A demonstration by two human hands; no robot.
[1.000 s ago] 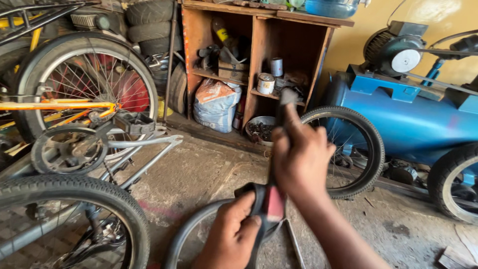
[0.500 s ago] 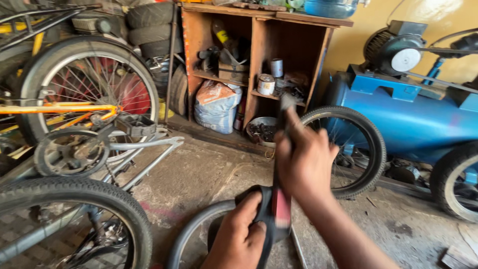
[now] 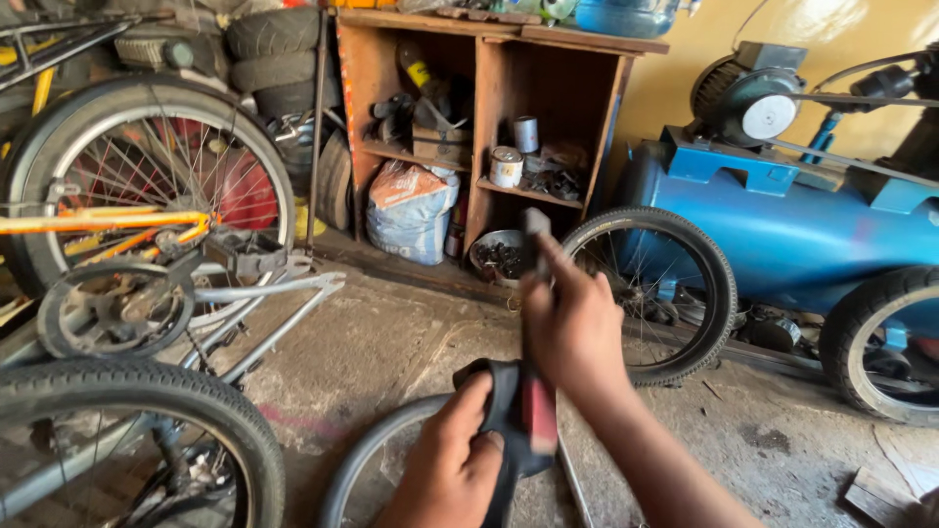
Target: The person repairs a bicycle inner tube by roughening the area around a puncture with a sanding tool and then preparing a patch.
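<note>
- Fingers of the left hand point(image 3: 445, 460) curled shut around a fold of limp black rubber inner tube point(image 3: 504, 411), pinching it just below the right hand.
- Fingers of the right hand point(image 3: 577, 328) closed on a slim flat dark tool point(image 3: 536, 235), held upright with its tip poking above the knuckles; a red patch point(image 3: 539, 413) shows against the tube beneath the palm.
- Tube held in the air over the grey bare wheel rim point(image 3: 367, 460) lying on the concrete floor point(image 3: 391, 342).
- Step in hand, by the look of it: working the tube with the tool (patching or levering, hard to tell which).
- Next move likely calls for a steady left pinch and careful tool pressure.
- Further out: small spoked wheel point(image 3: 650, 293), blue compressor tank point(image 3: 782, 235), wooden shelf unit point(image 3: 489, 117).
</note>
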